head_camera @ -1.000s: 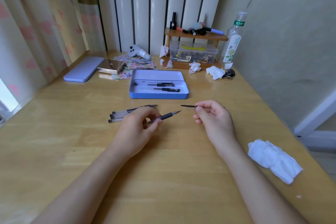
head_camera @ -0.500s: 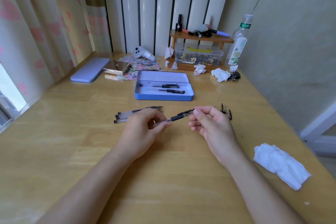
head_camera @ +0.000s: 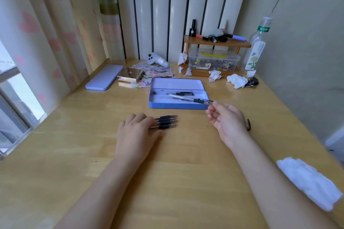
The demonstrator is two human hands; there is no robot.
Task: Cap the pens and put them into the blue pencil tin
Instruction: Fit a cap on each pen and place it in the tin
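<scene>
Wooden table [head_camera: 186, 173]: open blue pencil tin [head_camera: 176, 105], its lid [head_camera: 104, 78], three uncapped pens [head_camera: 166, 121], white cloth [head_camera: 309, 182], crumpled tissues [head_camera: 237, 81].

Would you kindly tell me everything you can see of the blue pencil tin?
The blue pencil tin is a shallow rectangular box with rounded corners, apparently painted metal, lying open and flat on the wooden table, beyond both hands. Its inside looks pale lavender. Capped pens lie lengthwise in it. Another pen, held at its capped end by the right hand, slants over its right front rim; contact is unclear.
</scene>
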